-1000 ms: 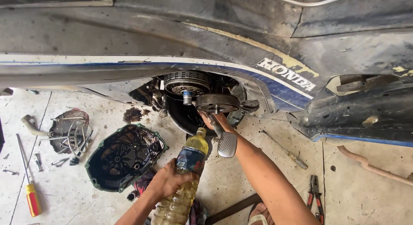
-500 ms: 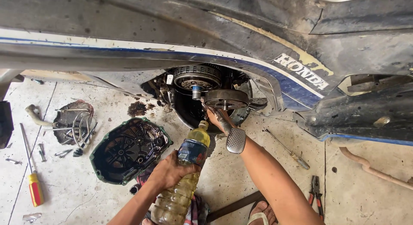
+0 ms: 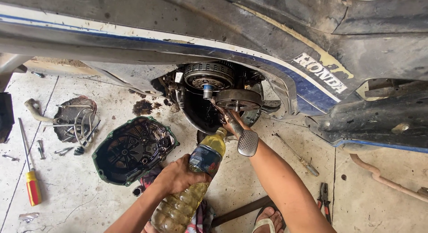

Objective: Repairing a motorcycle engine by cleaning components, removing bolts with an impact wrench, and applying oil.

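Note:
My left hand [image 3: 178,176] grips a clear plastic bottle [image 3: 191,179] of yellowish liquid, tilted with its neck pointing up toward the open engine case [image 3: 214,95] of a motorcycle lying over me. My right hand [image 3: 232,124] reaches into the case just below a round metal drum [image 3: 238,99], and what its fingers hold is hidden. A ribbed clutch assembly [image 3: 208,76] sits above the drum. The metal footrest pedal [image 3: 247,143] hangs right over my right wrist.
A black engine cover [image 3: 133,149] lies on the concrete floor at left. Farther left are a rusty part with wires [image 3: 76,119], loose bolts and a red-and-yellow screwdriver [image 3: 30,179]. At right lie a long screwdriver [image 3: 296,155] and pliers [image 3: 324,201]. My sandalled foot [image 3: 269,220] shows below.
The view has shifted, so the engine case sits further right and lower. My left hand has raised the bottle neck closer to the case opening; the right hand stays inside.

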